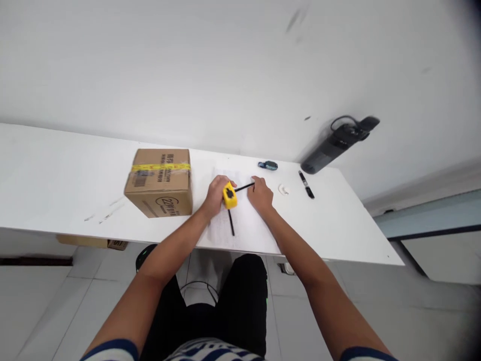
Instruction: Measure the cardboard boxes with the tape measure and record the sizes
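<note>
My left hand (217,195) is closed around the side of a yellow tape measure (230,196) with a dark patch on it, above a printed sheet of paper (220,230). A thin black strip (244,187) runs from the tape measure to my right hand (260,194), whose closed fingers grip its far end. Below the tape measure, a second slim black piece (231,223) points toward the table's front edge; whether it joins the tape measure I cannot tell. Part of the paper is hidden under my hands.
A taped cardboard box (161,185) stands left of my hands on the white table (45,175). To the right lie a small dark-blue object (268,165), a whitish curled piece (283,189) and a black pen (306,184). A dark bottle (334,145) stands by the wall.
</note>
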A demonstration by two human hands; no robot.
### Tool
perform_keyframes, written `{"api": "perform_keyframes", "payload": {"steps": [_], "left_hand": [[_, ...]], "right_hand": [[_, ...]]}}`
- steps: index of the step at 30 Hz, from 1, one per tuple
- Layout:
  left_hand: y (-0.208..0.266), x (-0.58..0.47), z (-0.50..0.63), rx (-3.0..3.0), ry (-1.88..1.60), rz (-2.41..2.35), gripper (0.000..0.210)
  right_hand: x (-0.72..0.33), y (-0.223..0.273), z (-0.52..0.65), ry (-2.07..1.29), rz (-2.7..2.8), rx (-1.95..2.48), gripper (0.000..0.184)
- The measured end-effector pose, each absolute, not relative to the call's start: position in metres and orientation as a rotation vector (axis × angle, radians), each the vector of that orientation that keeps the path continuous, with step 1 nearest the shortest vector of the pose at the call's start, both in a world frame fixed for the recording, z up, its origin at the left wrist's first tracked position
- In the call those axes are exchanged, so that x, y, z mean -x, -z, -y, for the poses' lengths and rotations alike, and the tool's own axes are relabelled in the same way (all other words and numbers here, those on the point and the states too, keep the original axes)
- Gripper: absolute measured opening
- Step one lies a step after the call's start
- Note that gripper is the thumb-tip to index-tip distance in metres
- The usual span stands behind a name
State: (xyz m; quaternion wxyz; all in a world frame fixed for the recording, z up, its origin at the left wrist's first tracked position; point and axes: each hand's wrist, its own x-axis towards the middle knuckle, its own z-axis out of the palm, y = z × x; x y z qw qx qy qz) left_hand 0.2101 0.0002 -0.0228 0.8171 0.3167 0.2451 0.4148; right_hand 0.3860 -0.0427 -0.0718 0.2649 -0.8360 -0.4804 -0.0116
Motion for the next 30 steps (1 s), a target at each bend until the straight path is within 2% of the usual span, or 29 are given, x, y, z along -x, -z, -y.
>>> {"api": "perform_keyframes", "payload": {"steps": [5,10,13,18,21,24,27,30], "left_hand": [[-0.012,-0.173,0.079,-0.710,-1.012,-0.461,0.027],[-0.037,-0.087,0.139,-0.498,-1.042,-0.359,0.038],[-0.046,-0.051,0.160,-0.413,-1.116,-0.371,0.037],[-0.053,-0.023,0.189,-0.383,-1.121,-0.550,0.046],[-0.050,-0.009,0.200,-0.530,-1.104,-0.556,0.058],[-0.047,0.002,0.199,-0.836,-1.092,-0.578,0.062],[-0.052,0.007,0.178,-1.308,-1.084,-0.751,0.063],[-0.066,0.012,0.134,-1.738,-1.213,-0.995,0.058]], "right_hand": [[-0.388,0.029,0.046,-0.285,1.054,2.043,0.039],[-0.307,-0.013,0.124,-0.485,1.458,1.392,0.035],[-0.227,-0.001,0.178,-0.550,1.756,1.092,0.054],[-0.128,0.033,0.209,-0.243,1.503,0.902,0.082],[-0.103,0.033,0.207,-0.392,1.267,0.894,0.070],[-0.103,0.016,0.205,-0.763,1.049,0.956,0.055],[-0.117,-0.007,0.203,-1.112,0.842,0.932,0.055],[-0.136,-0.027,0.198,-1.319,0.681,0.848,0.054]]}}
